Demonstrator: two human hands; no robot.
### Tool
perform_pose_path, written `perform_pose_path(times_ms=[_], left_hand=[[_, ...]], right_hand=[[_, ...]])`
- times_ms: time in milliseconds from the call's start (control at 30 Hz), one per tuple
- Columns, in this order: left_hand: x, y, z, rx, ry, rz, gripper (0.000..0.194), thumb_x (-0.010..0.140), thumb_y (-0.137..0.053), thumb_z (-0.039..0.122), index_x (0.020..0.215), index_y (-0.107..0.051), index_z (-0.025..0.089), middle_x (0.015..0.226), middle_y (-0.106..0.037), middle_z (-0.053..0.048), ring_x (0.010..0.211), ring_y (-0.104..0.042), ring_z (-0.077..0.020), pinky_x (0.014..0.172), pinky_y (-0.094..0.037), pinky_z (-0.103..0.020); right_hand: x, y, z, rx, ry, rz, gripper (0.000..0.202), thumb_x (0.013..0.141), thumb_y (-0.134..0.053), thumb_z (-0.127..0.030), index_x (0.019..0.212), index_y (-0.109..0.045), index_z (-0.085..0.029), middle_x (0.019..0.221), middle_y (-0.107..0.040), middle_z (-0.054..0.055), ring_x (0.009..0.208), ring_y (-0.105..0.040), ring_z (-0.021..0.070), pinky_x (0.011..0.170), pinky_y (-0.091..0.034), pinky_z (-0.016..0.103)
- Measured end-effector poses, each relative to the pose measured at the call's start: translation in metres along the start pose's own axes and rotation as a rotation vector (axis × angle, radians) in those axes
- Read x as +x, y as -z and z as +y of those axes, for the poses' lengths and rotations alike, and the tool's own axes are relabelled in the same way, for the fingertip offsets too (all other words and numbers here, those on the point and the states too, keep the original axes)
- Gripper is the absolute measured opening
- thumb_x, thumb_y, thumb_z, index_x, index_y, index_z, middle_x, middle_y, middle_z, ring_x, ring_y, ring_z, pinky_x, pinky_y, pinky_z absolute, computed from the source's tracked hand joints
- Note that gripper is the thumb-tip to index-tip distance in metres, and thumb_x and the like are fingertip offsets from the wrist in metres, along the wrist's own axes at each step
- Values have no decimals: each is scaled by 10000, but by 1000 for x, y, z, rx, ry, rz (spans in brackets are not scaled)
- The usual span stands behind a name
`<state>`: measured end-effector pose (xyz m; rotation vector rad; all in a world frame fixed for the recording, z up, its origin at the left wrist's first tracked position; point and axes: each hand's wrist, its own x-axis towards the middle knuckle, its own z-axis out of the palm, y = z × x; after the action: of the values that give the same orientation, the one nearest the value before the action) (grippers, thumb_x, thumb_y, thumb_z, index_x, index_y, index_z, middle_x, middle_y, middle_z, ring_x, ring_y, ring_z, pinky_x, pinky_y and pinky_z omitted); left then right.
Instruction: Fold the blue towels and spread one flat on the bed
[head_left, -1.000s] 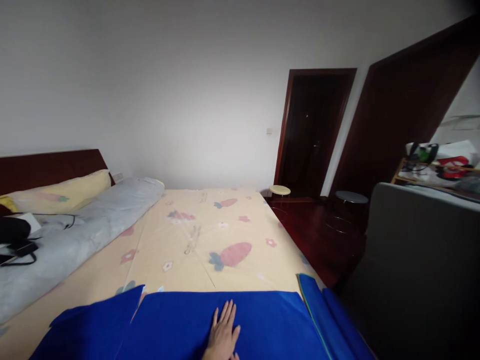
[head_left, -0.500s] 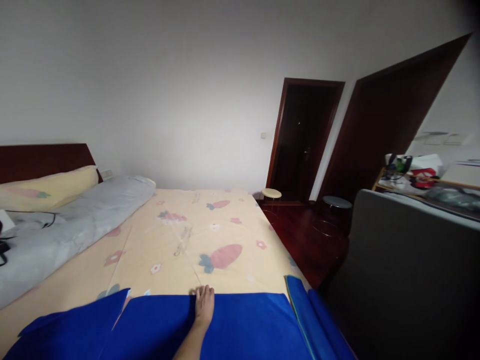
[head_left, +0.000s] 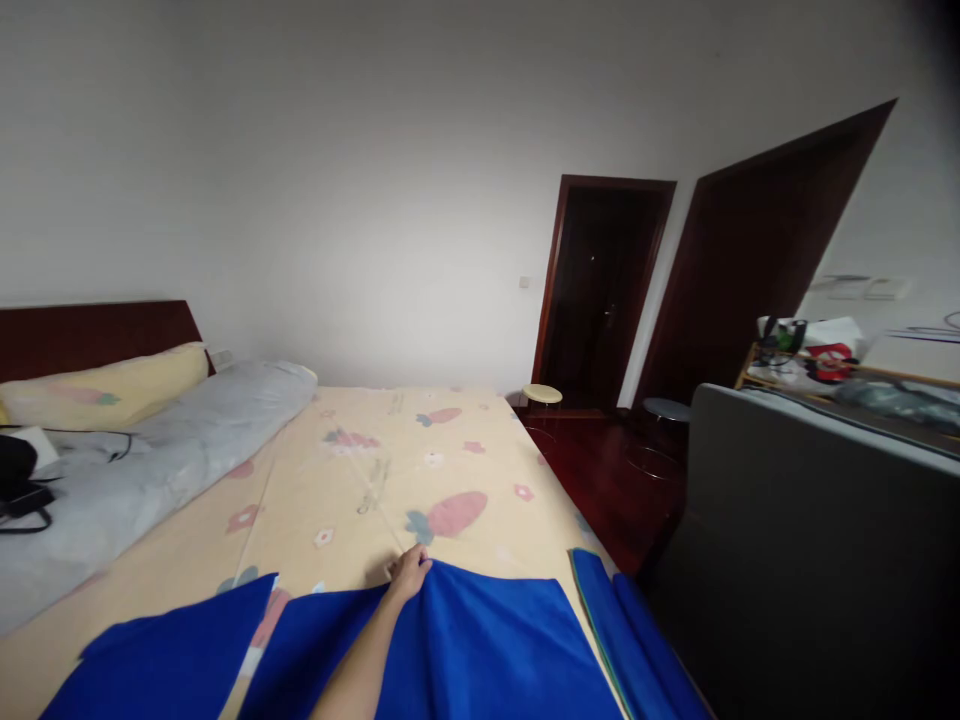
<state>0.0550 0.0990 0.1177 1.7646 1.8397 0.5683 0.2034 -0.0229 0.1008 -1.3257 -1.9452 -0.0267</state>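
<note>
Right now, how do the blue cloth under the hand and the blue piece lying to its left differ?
The middle blue cloth is pinched at its far edge by a hand, so it peaks into a ridge; the left blue piece lies flat, untouched. The middle cloth looks larger. Both are the same bright blue, on the patterned bedsheet.

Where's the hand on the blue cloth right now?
In the head view, the hand is low and centre, pinching the far edge of the blue cloth on the patterned bedsheet, just near of the red carrot print.
</note>
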Motion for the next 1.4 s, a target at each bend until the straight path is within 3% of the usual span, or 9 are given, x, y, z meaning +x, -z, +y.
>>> perform_pose_path(times_ms=[167,267,367,433,633,900,1100,1267,1400], left_hand=[[-15,60,18,-320,-80,92,341,848,-527,512,833,-594,178,815,-635,11,782,-589,-140,798,-472,-363],[-36,98,25,-511,-136,142,342,804,-560,518,713,-559,188,710,-600,29,727,-576,-129,750,-460,-320],[-63,134,29,-670,-164,164,345,702,-625,526,654,-541,195,640,-575,37,656,-560,-119,675,-435,-276],[-82,156,31,-759,-175,183,349,641,-664,519,673,-545,193,640,-582,39,628,-560,-111,644,-425,-260],[-135,206,40,-921,-179,307,428,576,-729,513,757,-471,223,615,-562,83,562,-556,-90,591,-415,-233],[-172,240,54,-930,-176,348,443,559,-772,508,752,-501,217,580,-576,83,512,-543,-87,547,-410,-227],[-173,255,54,-923,-161,360,420,526,-796,485,705,-555,191,556,-578,74,511,-536,-81,541,-395,-226],[-170,264,51,-895,-181,322,406,530,-793,480,724,-634,160,640,-659,-1,597,-598,-116,604,-457,-261],[-168,268,51,-834,-218,315,419,488,-831,387,807,-691,155,709,-704,-23,646,-614,-124,619,-454,-254]], right_hand=[[-62,56,8,150,-157,111,312,812,-625,-454,1093,-628,-318,1182,-627,20,1002,-605,205,729,-557,323],[-73,88,17,268,-252,177,338,878,-496,-512,1010,-642,-237,954,-699,28,837,-652,170,698,-562,296],[-47,124,23,597,-424,281,417,791,-563,-597,899,-655,-205,768,-718,41,735,-671,193,648,-563,289],[-16,148,23,755,-475,319,456,710,-641,-619,875,-655,-194,799,-732,67,741,-678,213,655,-563,309],[62,205,11,787,-469,280,550,653,-688,-623,959,-695,-167,804,-750,89,771,-686,244,718,-548,364],[111,220,2,849,-398,240,553,661,-680,-629,874,-731,-122,817,-748,101,786,-671,237,743,-545,379],[119,233,-1,867,-314,140,600,595,-755,-590,988,-720,-138,761,-744,65,768,-675,220,757,-550,379],[128,238,-3,801,-247,150,532,630,-729,-585,958,-732,-166,897,-757,87,846,-680,242,780,-548,389],[137,239,-1,736,-207,170,506,682,-675,-597,954,-731,-174,947,-757,91,892,-682,256,804,-547,401]])
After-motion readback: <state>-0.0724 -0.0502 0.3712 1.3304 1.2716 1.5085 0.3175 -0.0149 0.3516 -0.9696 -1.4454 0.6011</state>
